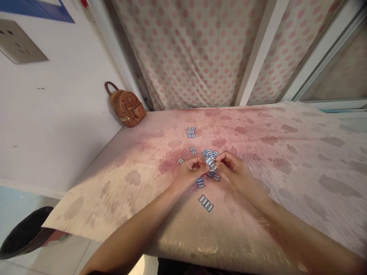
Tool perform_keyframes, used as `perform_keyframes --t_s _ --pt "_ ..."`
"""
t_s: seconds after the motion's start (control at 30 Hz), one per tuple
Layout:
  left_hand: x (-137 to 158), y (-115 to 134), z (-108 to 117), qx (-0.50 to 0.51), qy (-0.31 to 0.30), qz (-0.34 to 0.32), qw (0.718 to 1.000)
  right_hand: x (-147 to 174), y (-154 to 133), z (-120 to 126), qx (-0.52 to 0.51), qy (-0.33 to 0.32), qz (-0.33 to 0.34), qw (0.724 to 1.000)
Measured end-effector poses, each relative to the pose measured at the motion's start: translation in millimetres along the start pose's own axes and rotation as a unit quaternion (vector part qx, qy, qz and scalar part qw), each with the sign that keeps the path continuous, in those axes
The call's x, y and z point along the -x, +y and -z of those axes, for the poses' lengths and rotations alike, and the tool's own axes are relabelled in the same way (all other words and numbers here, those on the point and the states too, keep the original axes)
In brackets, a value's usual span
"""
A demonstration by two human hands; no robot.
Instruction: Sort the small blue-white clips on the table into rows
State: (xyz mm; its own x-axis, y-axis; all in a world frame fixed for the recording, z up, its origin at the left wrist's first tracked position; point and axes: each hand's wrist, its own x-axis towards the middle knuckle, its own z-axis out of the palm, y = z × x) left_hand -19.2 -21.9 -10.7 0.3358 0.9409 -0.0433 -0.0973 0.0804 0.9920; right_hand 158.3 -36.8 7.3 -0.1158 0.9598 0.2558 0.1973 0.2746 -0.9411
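Note:
Between both hands, raised a little over the table, is a small white card piece with blue edges (211,163). My left hand (192,169) pinches its left side between thumb and fingers. On its right side, my right hand (231,165) closes thumb and forefinger. Behind it lies a loose pile of similar blue-and-white pieces (208,152), partly covered by the hands. A separate strip (206,203) rests nearer to me, and another (200,183) lies beside my left wrist. Farther off, several pieces sit in a neat block (191,132). Any print on them is too small to read.
A patterned plastic-covered cloth (134,198) spreads over the table. At the back left, a small brown backpack (129,109) leans by the wall. A polka-dot curtain (189,53) hangs behind the table. On the floor at left stands a black bin (25,233).

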Motion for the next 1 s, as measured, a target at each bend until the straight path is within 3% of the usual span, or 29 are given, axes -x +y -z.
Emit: perform_keyframes --t_s 0.1,0.23,0.47,0.63,1.0 --pt "1.1 0.8 -3.2 0.036 -0.011 0.02 0.999 -1.7 1.7 0.4 -0.01 0.027 -0.004 1.0" --pt "-0.1 2.9 -1.1 0.051 0.046 0.002 0.998 -1.6 4.4 2.0 0.002 0.007 -0.003 1.0" --pt "-2.8 3.1 6.0 -0.056 0.093 -0.083 0.991 1.4 -2.5 8.3 0.117 0.017 0.031 0.992" --pt "-1.0 1.4 4.3 -0.107 0.095 -0.107 0.984 1.4 -6.6 9.0 0.152 0.028 0.054 0.986" --pt "-0.1 -1.3 5.4 -0.071 0.067 -0.081 0.992 3.7 -6.8 3.4 0.187 0.027 0.066 0.98"
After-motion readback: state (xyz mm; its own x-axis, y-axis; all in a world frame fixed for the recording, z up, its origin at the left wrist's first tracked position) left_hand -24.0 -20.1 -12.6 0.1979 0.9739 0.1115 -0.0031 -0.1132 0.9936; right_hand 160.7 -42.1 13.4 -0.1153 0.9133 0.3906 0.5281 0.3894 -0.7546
